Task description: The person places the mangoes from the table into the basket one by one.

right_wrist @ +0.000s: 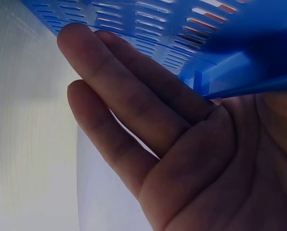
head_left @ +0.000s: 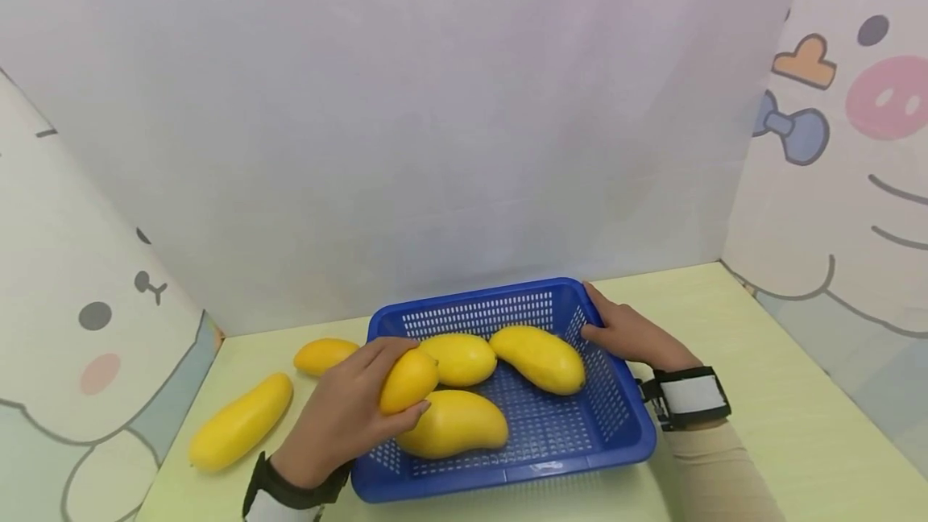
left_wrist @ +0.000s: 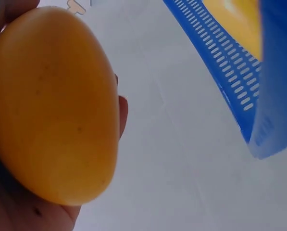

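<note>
Curling round a yellow fruit (head_left: 409,381), the fingers of the left hand (head_left: 351,405) have it grasped from the side, thumb low and the others over its top, a spread that probably suits so rounded and smooth a skin. That fruit is at the lower centre of the head frame, over the left edge of the blue basket (head_left: 594,459); the left-wrist frame shows it large at left. The right hand (head_left: 627,333) pinches the basket's right wall, thumb inside, the others nearly straight along the outside, likely to steady it against shifting. Inside the basket lie three fruits: an upper-middle fruit (head_left: 460,359) and a right-hand fruit (head_left: 540,359) touching or nearly so, and a front fruit (head_left: 464,425) partly behind the thumb; the low walls presumably stop them rolling away. Farther out, at lower left on the bench (head_left: 768,393), rest a long fruit (head_left: 242,423) and a smaller orange-yellow fruit (head_left: 322,355) part-hidden by the left hand, both within easy reach of it.
</note>
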A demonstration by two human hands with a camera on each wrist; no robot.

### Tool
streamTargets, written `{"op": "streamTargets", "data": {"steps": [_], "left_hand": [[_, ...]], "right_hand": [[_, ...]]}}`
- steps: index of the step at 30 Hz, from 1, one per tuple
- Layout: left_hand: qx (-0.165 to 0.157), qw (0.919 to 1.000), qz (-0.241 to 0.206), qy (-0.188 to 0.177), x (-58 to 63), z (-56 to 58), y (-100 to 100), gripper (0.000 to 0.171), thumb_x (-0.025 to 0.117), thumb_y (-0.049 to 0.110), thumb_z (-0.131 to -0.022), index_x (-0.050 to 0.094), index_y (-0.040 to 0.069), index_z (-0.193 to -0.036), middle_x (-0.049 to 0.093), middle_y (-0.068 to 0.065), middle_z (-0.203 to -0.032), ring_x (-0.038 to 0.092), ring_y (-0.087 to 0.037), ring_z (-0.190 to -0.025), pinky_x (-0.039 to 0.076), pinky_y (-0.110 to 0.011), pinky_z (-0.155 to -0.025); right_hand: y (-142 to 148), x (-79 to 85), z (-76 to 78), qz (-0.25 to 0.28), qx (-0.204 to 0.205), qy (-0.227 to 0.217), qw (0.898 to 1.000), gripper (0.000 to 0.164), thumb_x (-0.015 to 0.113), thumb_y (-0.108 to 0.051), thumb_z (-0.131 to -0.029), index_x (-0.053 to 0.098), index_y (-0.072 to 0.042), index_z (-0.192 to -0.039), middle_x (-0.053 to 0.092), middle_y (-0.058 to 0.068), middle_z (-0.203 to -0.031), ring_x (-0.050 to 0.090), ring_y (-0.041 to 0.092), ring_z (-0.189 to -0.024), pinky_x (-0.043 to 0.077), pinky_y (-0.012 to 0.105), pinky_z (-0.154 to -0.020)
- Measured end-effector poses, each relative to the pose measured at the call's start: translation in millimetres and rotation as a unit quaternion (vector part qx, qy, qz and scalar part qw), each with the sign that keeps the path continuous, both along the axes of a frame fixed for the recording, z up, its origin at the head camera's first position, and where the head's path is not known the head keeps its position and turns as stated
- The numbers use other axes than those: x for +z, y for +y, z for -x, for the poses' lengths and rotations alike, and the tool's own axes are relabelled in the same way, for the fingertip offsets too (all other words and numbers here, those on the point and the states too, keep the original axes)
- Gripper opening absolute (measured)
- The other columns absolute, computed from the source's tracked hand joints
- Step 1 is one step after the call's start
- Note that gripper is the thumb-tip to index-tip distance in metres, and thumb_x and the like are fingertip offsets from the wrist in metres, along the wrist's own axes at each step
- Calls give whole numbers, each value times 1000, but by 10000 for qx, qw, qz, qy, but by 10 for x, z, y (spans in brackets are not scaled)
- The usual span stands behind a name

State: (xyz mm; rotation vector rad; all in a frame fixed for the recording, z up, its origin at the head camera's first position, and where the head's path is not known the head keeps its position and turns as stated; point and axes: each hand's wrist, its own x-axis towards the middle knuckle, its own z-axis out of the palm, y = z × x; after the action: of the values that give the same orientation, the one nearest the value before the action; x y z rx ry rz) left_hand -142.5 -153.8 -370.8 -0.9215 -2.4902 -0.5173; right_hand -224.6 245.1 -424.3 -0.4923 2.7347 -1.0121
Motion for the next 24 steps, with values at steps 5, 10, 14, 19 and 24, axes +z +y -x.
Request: {"op": "streamTargets", "data": {"steps": [5, 10, 14, 19, 24], "left_hand": [[-125, 9999, 22, 43, 51, 36, 74, 61, 67, 53, -75, 51, 23, -126, 55, 10, -115, 50, -3, -78, 49, -19, -66], [-211, 9996, 165, 85, 94, 71, 155, 63, 65, 56, -76, 51, 21, -126, 56, 7, -116, 52, -5, -82, 50, -21, -68], [-463, 9986, 191, 181, 115, 124, 244, 62, 67, 53, -75, 52, 19, -125, 56, 4, -116, 54, -8, -87, 51, -23, -70], [-733, 9962, 155, 439, 111, 198, 393, 63, 66, 53, -74, 53, 17, -124, 57, 5, -115, 55, -7, -91, 50, -21, -72], [-953, 9943, 86, 468, 91, 225, 507, 60, 66, 52, -74, 53, 18, -122, 57, 5, -114, 55, -7, -88, 50, -20, -70]], "right_hand": [[7, -9, 18, 2, -6, -8, 10000, 79, 50, -22, -92, -3, -2, -147, 46, 32, -124, 54, 18, -64, 49, 30, -56], [17, -28, 23, 56, -38, -72, 10000, 79, 50, -24, -92, -2, -2, -148, 46, 32, -125, 55, 19, -66, 50, 31, -57], [27, -28, 17, -12, -28, -28, 10000, 79, 50, -25, -92, -1, 0, -147, 41, 34, -131, 56, 22, -76, 51, 33, -64], [35, -33, 10, -35, -56, 2, 10000, 78, 50, -24, -93, -1, -1, -147, 39, 34, -133, 56, 23, -80, 51, 34, -65], [19, -50, 18, 65, -69, -87, 9999, 79, 50, -23, -93, -4, -5, -148, 41, 33, -131, 56, 19, -68, 51, 30, -56]]}}
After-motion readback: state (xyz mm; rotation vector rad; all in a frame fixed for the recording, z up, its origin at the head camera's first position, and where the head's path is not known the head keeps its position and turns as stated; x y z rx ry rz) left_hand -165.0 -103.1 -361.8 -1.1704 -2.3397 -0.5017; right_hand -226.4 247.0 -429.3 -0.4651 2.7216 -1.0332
